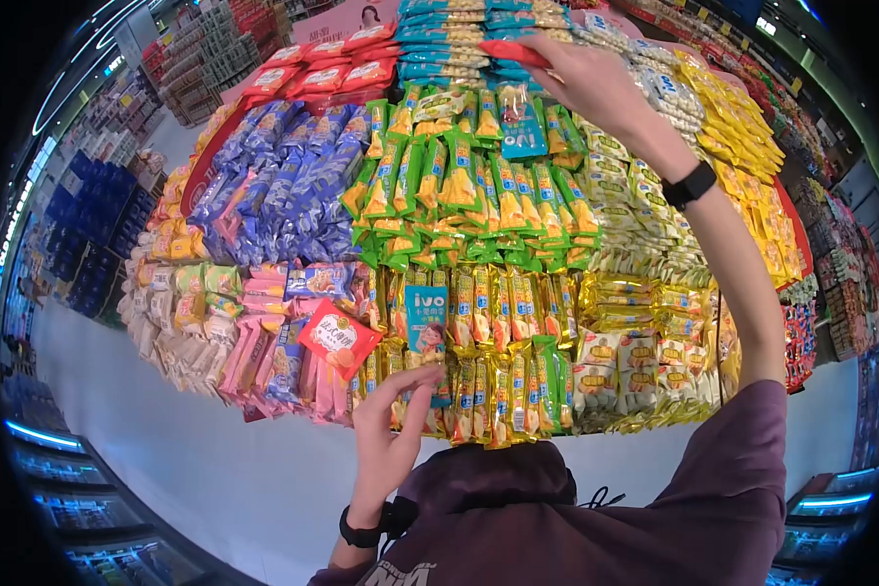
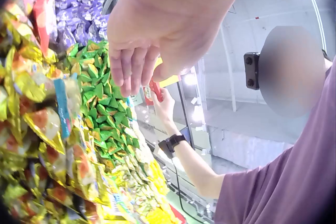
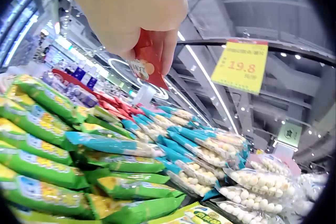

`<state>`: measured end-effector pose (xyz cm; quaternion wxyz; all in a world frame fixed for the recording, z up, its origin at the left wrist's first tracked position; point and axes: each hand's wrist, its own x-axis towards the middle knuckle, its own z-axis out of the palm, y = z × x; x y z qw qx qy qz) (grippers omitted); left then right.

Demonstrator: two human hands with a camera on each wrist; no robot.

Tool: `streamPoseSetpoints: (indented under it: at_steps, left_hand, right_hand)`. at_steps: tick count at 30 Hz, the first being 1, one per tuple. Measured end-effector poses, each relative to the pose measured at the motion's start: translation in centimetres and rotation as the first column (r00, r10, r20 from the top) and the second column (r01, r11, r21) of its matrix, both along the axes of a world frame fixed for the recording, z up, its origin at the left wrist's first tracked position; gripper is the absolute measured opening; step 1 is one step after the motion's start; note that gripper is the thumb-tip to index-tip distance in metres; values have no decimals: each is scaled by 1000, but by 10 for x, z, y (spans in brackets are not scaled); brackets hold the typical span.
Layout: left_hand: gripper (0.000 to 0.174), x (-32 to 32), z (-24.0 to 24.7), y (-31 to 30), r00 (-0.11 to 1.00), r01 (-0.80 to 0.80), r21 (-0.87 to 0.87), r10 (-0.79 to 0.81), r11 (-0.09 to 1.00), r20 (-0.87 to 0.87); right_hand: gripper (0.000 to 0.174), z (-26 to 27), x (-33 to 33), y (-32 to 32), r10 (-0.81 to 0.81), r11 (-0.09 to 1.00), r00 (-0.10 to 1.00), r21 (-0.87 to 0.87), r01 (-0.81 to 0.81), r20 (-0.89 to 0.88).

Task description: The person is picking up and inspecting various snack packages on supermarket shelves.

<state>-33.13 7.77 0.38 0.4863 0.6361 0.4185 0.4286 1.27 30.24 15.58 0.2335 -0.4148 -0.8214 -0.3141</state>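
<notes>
My right hand [image 1: 596, 88] pinches a red snack packet [image 1: 515, 53] above the far part of the display. In the right wrist view the packet [image 3: 149, 65] hangs from the fingers, over stacked teal bags [image 3: 191, 155] of pale round snacks. My left hand [image 1: 391, 430] is at the near edge, fingers loosely extended, holding nothing. Its fingertips overlap the lower end of a blue packet [image 1: 427, 317] lying on gold-wrapped snacks. Another red packet [image 1: 340, 338] lies on pink packs to the left. A second teal packet [image 1: 523, 125] lies on green-wrapped snacks.
Purple-blue packs [image 1: 283, 176] fill the left of the display, with red packs [image 1: 366, 73] behind them. Yellow bags [image 1: 732, 117] line the right side. A yellow price tag [image 3: 241, 66] hangs above the stacks. Pale floor [image 1: 234, 469] borders the near side.
</notes>
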Motion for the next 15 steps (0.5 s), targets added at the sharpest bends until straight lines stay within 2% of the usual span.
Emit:
streamPoseSetpoints:
  at_steps: [1, 3, 5, 6, 7, 10, 13, 15]
  left_hand:
    - [25, 6, 1, 0, 993, 30, -57, -23, 998, 118]
    - [32, 16, 2, 4, 943, 145, -125, -99, 982, 316]
    - [34, 29, 3, 6, 884, 254, -212, -137, 944, 448]
    - [35, 36, 3, 6, 847, 310, -250, -147, 917, 511]
    - [37, 42, 0, 5, 831, 342, -252, -166, 906, 532]
    - [36, 59, -9, -1, 824, 307, -396, -33, 865, 565]
    - [29, 69, -17, -4, 840, 255, -509, 74, 822, 538]
    - [26, 71, -16, -6, 843, 249, -528, 87, 812, 532]
  right_hand:
    - [28, -5, -17, -34, -7, 998, 1000, -60, 8, 24]
    - [29, -24, -36, -85, 236, 969, 963, 46, -244, 130]
    - [22, -43, -58, -145, 252, 962, 929, 39, -272, 271]
    - [22, -56, -63, -169, 316, 943, 913, 20, -332, 259]
    - [26, -66, -69, -193, 296, 955, 920, -61, -291, 256]
    - [31, -92, -81, -235, 273, 950, 946, -203, -237, 176]
    - [35, -109, -85, -259, 190, 957, 974, -244, -155, 126]
    - [35, -107, -80, -271, 133, 929, 990, -341, -143, -54]
